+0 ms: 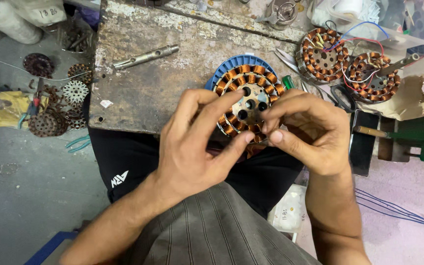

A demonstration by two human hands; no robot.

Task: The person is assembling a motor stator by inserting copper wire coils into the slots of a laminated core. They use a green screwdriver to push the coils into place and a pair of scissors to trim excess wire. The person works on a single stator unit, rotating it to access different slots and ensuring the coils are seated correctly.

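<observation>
- Here, a round motor stator (249, 100) with copper windings was held at the near edge of a worn workbench (163, 83), resting on a blue ribbed disc (231, 66)
- Left hand (197, 147) was curled, its thumb and fingers pinched at the stator's lower rim
- Right hand (310, 132) was likewise curled, fingertips pressed on the same lower rim, close to the left thumb; what was gripped between them could not be told
- Two more wound stators (324, 55) with red and blue leads were seen at the bench's far right
- A metal shaft (145, 56) lay well apart, upper left
- Rusty stator cores (47, 122) were scattered on the floor at left
</observation>
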